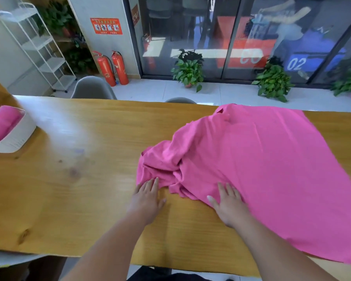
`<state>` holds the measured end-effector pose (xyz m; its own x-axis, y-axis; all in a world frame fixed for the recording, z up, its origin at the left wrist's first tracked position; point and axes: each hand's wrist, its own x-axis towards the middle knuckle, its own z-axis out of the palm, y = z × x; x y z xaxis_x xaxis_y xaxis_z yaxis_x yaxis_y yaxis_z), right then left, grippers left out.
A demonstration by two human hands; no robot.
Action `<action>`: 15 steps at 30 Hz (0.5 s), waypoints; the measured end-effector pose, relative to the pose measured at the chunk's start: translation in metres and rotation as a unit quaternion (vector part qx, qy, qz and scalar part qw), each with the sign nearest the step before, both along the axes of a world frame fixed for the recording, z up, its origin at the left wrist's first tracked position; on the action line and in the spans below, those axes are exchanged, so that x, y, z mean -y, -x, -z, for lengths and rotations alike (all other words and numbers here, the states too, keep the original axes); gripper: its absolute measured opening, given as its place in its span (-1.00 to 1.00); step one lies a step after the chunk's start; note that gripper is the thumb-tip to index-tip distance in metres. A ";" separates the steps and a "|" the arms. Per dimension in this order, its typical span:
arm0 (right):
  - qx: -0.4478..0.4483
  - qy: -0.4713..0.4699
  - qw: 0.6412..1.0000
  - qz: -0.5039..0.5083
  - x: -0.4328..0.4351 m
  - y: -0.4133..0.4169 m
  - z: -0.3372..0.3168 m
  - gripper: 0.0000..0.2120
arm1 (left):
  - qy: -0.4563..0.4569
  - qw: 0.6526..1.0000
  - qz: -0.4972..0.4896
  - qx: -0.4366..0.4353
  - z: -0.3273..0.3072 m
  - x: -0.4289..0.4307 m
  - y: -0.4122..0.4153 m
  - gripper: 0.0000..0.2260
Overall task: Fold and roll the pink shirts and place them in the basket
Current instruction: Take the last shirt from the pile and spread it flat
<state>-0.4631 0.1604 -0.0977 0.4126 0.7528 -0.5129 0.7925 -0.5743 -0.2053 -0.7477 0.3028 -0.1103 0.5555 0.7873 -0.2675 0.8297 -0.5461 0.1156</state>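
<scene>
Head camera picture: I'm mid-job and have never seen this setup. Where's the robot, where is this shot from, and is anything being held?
There is no robot here. A person works with bare hands, and the one picture comes from a camera worn on their head, looking forward and down. On the wooden table lies a pink shirt, spread out on the right and bunched on its left side. The right hand lies flat on the shirt with straight fingers. The left hand is flat on the table, fingertips at the bunched edge. Neither hand grips anything. At the far left stands a white basket with pink fabric inside, seemingly a rolled shirt.
</scene>
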 end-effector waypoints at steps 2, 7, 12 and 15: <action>0.024 0.003 0.999 0.030 -0.003 -0.006 0.003 -0.05 | -0.027 0.999 -0.011 -0.015 0.001 -0.035 0.028 -0.14; 0.073 0.025 0.994 0.072 -0.015 -0.015 0.017 0.10 | -0.041 0.992 -0.053 -0.104 -0.007 -0.117 0.093 -0.12; 0.081 0.071 0.990 0.089 -0.025 -0.001 0.011 -0.03 | -0.015 0.988 -0.059 -0.144 -0.009 -0.152 0.113 -0.21; 0.143 0.050 0.985 0.087 -0.025 0.020 0.005 -0.15 | -0.081 0.994 -0.064 -0.039 -0.011 -0.135 0.102 -0.36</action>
<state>-0.4835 0.1851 -0.1027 0.6698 0.6097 -0.4238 0.6972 -0.7128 0.0766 -0.8493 0.4375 -0.0994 0.4311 0.8862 -0.1696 0.8963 -0.4422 -0.0325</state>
